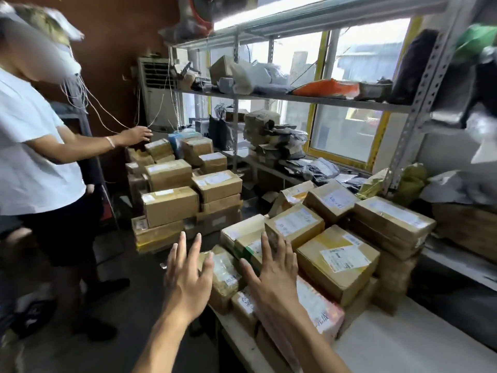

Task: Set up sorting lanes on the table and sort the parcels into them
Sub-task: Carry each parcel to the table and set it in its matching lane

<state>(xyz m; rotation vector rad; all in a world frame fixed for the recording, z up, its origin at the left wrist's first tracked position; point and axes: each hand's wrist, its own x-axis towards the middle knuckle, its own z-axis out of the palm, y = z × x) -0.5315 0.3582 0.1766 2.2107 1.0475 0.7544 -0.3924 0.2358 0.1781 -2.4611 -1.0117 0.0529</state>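
A pale table point(403, 343) at near right carries stacked parcels point(336, 262), metal shelving point(295, 99) along the far window. The left hand point(185, 281) and right hand point(271, 278) hover with spread fingers, gripping nothing. Between them a taped parcel point(223, 275) seems to run lengthwise near-to-far.

Two hands reach forward, the left hand point(187, 281) and the right hand point(271, 278), both with straight fingers. One other person point(35, 162) stands left. Cardboard parcels point(336, 262) are too many to count.
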